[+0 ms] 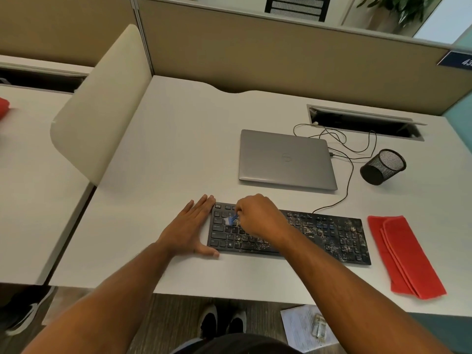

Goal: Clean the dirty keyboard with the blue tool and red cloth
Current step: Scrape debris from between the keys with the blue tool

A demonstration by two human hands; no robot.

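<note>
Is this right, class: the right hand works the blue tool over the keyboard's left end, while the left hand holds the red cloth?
Not quite. In the head view the left hand lies flat beside the keyboard; the red cloth lies untouched at its right. The right hand does hold the blue tool.

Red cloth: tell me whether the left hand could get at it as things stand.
Probably not easily. The left hand lies flat at the keyboard's left end, while the red cloth lies beyond its right end, with the right hand and forearm crossing between.
</note>
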